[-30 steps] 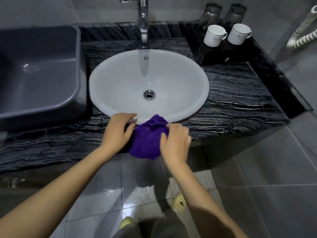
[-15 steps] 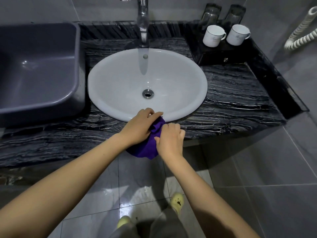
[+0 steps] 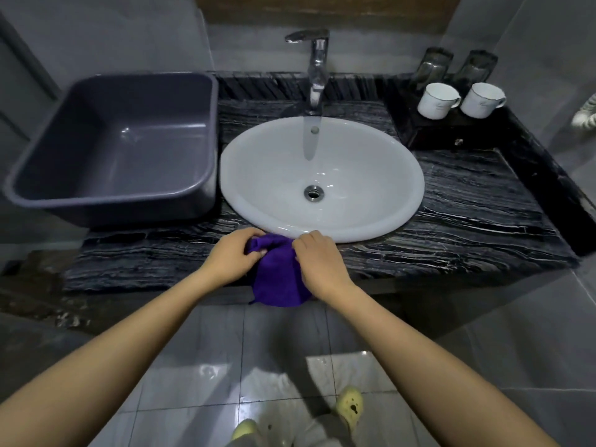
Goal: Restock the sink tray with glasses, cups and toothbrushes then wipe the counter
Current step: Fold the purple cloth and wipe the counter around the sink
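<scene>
While the tray at 2 o'clock sits stocked | both hands (image 3: 233, 258) (image 3: 322, 262) have regathered, grip clamped on purple cloth (image 3: 277, 279) | bench (image 3: 467, 221) wiping imminent

Big grey plastic tub (image 3: 122, 150) sits on the bench's left end, right beside the white sink (image 3: 322, 179). Chrome faucet (image 3: 317, 72) at the back edge, glossy tiled floor (image 3: 206, 366) below.

Two white cups (image 3: 437, 100) (image 3: 481, 100) are standing side by side at the counter's (image 3: 483, 201) far right corner, with two clear glasses (image 3: 431, 70) (image 3: 474, 70) standing just behind them. One purple cloth (image 3: 278, 275) is hanging over the counter's near edge, one grey tub (image 3: 116, 146) is sitting at its left end, and one white basin (image 3: 322, 179) with one tap (image 3: 314, 67) is lying in the middle. Two hands (image 3: 233, 259) (image 3: 321, 264) are showing, and two yellow shoes (image 3: 350, 406) (image 3: 244, 430) on the floor.
</scene>
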